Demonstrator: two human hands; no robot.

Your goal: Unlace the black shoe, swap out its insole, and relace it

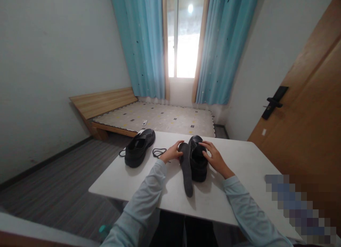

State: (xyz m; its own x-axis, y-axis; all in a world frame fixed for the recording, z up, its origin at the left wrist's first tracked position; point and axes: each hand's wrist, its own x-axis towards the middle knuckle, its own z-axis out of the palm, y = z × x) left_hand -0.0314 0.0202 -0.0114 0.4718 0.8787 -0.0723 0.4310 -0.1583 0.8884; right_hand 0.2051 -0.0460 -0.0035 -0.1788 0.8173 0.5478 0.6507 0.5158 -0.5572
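And here you are, both arms stretched forward over the white desk [114,185], with the dark insole [187,172] running lengthwise along the left flank of the black shoe [199,173], whose toe faces away from you! Your left hand [171,153] has its fingers clamped on the far end of that insole, thumb nearer you, index beyond, while the near end reaches back toward your edge of the desk; whether it touches down, I can't tell. Over on the right, your right hand [215,160] has its fingers at the shoe's opening, thumb and index spread apart; whether they pinch the tongue or only rest there, I can't tell. To work this well, I'd say, let the right hand steady the shoe and hold the mouth wide, and pinch the insole lightly so it doesn't crease. Mind the loose lace [159,153] just beyond your left wrist, too! Look at the pose: forearms angling inward, left wrist low, right hand arching in from the side, the other shoe [138,149] well clear at left
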